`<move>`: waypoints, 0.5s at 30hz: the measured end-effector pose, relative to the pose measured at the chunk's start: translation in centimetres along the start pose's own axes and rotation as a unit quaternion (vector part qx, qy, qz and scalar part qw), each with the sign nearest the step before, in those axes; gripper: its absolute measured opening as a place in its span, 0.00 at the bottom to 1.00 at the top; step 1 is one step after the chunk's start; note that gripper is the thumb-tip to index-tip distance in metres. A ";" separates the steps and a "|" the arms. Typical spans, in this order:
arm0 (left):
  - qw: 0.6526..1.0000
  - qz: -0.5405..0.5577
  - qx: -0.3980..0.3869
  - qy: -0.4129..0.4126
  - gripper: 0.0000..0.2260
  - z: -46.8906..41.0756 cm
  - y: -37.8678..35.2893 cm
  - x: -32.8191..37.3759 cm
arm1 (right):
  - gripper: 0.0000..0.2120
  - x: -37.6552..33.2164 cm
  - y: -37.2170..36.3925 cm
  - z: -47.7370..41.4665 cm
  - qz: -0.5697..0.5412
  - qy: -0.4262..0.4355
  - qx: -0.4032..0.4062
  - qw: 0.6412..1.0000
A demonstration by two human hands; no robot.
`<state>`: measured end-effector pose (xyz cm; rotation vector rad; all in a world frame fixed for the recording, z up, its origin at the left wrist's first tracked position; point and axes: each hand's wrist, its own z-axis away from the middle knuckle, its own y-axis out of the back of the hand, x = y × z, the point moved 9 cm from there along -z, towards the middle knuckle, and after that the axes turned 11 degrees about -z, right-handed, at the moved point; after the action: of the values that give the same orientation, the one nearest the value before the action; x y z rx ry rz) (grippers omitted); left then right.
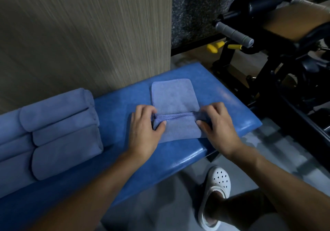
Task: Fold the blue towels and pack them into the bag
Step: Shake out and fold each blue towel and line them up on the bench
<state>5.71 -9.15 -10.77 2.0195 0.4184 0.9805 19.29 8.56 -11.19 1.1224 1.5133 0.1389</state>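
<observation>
A light blue towel (174, 98) lies on the blue padded bench (230, 105), its near part folded over so a stitched hem runs across the middle. My left hand (145, 127) pinches the left end of that folded edge, thumb on top. My right hand (217, 123) pinches the right end the same way. Several folded blue towels (60, 129) are stacked on the bench to the left. No bag is in view.
A wood-grain wall panel (85, 34) rises behind the bench. Black gym equipment with a grey handle (234, 34) and a tan pad stands at the right. My foot in a white clog (215, 193) is on the grey floor below the bench.
</observation>
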 end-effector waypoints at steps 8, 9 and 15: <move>0.949 -0.135 -0.056 -0.279 0.15 1.5 -0.6 3.0 | 0.19 -1.7 -0.2 1.1 0.155 0.109 -0.140 0.972; 0.944 -0.134 -0.090 -0.287 0.20 1.8 -1.0 2.5 | 0.23 -1.5 -0.3 1.2 0.161 0.105 -0.158 0.969; 0.936 -0.128 -0.140 -0.295 0.26 1.8 -1.3 2.2 | 0.28 -1.3 -0.8 1.5 0.165 0.095 -0.167 0.967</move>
<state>8.59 -8.06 -11.41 1.8272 0.1888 0.2282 19.89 6.53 -11.25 1.0989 1.3904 0.7224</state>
